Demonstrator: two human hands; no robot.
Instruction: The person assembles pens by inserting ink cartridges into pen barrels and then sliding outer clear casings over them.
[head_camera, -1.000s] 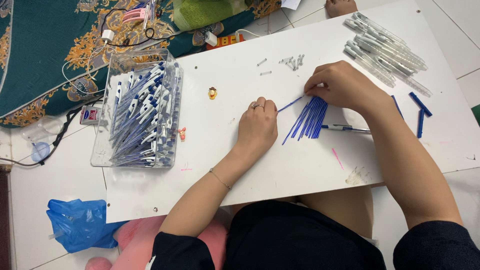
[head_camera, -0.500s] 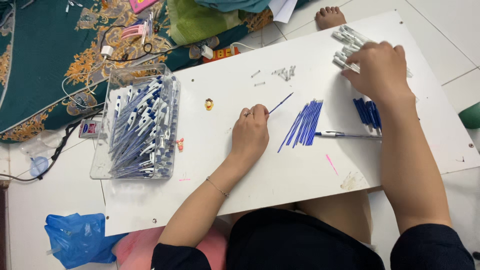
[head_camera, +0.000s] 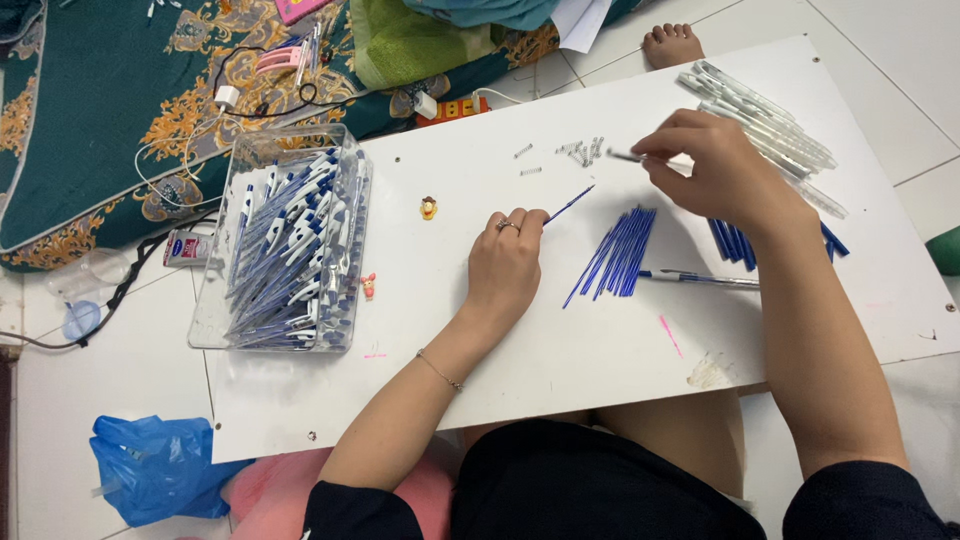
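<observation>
My left hand (head_camera: 507, 262) rests on the white board (head_camera: 560, 350) and pinches a thin blue ink refill (head_camera: 570, 205) that points up and to the right. My right hand (head_camera: 722, 175) hovers over the board's far right part and holds a clear pen barrel (head_camera: 630, 157) by one end. A fan of blue refills (head_camera: 615, 252) lies between the hands. More clear barrels (head_camera: 765, 115) are piled at the far right corner, beyond my right hand. Small metal springs (head_camera: 578, 151) lie scattered near the far edge.
A clear plastic box (head_camera: 285, 250) of finished blue-and-white pens stands on the board's left end. One assembled pen (head_camera: 700, 280) and blue caps (head_camera: 735, 240) lie under my right wrist. Cloth, cables and a charger lie beyond; a blue bag (head_camera: 155, 465) is on the tiled floor.
My right hand went from the refill pile to the barrel pile at the far right and came back toward the middle with a clear barrel. My left hand kept its refill.
</observation>
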